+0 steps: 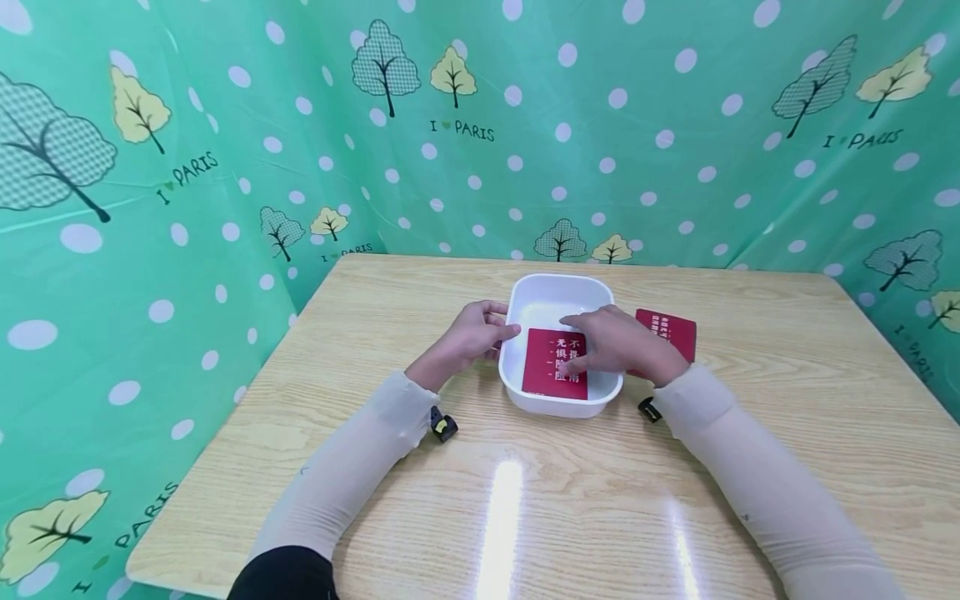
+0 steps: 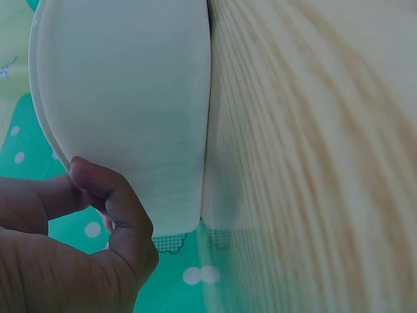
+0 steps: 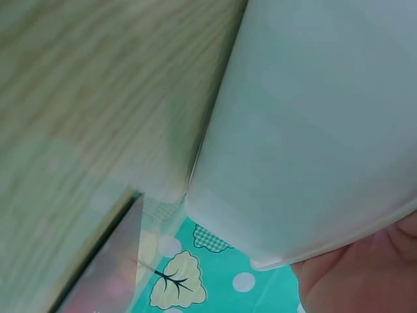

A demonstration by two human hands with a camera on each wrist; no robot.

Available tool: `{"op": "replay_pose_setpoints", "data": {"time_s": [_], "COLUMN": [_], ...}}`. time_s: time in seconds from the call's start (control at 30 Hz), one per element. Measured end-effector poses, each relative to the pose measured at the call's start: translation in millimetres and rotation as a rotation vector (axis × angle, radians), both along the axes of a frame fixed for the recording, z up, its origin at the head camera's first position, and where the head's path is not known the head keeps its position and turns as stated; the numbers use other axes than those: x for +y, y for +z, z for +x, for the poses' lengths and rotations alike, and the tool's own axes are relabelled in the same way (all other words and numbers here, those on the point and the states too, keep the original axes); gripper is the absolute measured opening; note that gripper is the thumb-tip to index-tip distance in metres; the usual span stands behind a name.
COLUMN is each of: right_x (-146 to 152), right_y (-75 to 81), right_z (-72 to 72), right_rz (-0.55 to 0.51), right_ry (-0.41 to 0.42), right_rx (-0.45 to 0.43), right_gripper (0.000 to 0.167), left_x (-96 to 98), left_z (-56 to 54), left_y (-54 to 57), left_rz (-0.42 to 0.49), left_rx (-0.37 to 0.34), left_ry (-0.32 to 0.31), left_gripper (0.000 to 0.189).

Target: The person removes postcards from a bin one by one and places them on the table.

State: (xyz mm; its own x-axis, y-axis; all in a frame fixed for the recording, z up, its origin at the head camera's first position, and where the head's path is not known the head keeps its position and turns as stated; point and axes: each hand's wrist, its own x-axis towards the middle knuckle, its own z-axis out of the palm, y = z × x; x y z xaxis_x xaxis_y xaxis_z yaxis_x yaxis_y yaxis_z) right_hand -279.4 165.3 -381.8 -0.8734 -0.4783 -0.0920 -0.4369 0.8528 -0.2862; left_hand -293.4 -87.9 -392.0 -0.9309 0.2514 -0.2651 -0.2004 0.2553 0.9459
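Note:
A white plastic basin (image 1: 562, 406) stands on the table, seen from outside in both wrist views. My left hand (image 1: 480, 332) pinches its left rim, thumb over the edge and fingers outside; the left wrist view shows this hand (image 2: 98, 241) at the rim too. Inside the basin lies a flat red booklet (image 1: 542, 367) with white Chinese characters. Reaching over the right rim, my right hand (image 1: 617, 340) has its thumb and forefinger spread above the booklet, the thumb overlapping its print. In the right wrist view, the basin wall hides most of this hand (image 3: 365, 274).
A second red booklet (image 1: 678, 333) lies on the wooden table (image 1: 787, 400) just right of the basin, partly behind my right hand. Black wrist devices (image 1: 443, 425) show at both cuffs. Green curtain (image 1: 525, 183) with printed trees hangs behind and left of the table.

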Motion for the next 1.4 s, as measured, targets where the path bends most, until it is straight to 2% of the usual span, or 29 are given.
{"op": "replay_pose_setpoints", "data": {"time_s": [0.37,0.67,0.9,1.13,1.4], "right_x": [-4.4,-4.3,-5.3,-4.9,-2.2], "right_y": [-0.4,-1.4,0.6,3.8,2.3], "right_z": [1.1,0.1,1.8,3.6,1.1], "right_rz": [0.093,0.069,0.049,0.027,-0.012], "right_ry": [-0.044,-0.023,-0.042,-0.025,0.002], "right_rx": [-0.05,-0.027,-0.015,-0.007,0.031], "right_gripper": [0.095,0.09,0.097,0.098,0.086], "left_x": [-0.1,-0.3,-0.4,0.3,0.3], "left_z": [0.4,0.4,0.4,0.8,1.0], "left_y": [0.1,0.2,-0.1,-0.3,0.0], "left_rz": [0.007,0.011,0.022,0.013,0.004], "left_rx": [0.006,-0.002,0.0,0.012,0.016], "left_ry": [-0.003,-0.004,-0.001,0.003,0.003], "left_gripper": [0.047,0.047,0.044,0.043,0.043]}}
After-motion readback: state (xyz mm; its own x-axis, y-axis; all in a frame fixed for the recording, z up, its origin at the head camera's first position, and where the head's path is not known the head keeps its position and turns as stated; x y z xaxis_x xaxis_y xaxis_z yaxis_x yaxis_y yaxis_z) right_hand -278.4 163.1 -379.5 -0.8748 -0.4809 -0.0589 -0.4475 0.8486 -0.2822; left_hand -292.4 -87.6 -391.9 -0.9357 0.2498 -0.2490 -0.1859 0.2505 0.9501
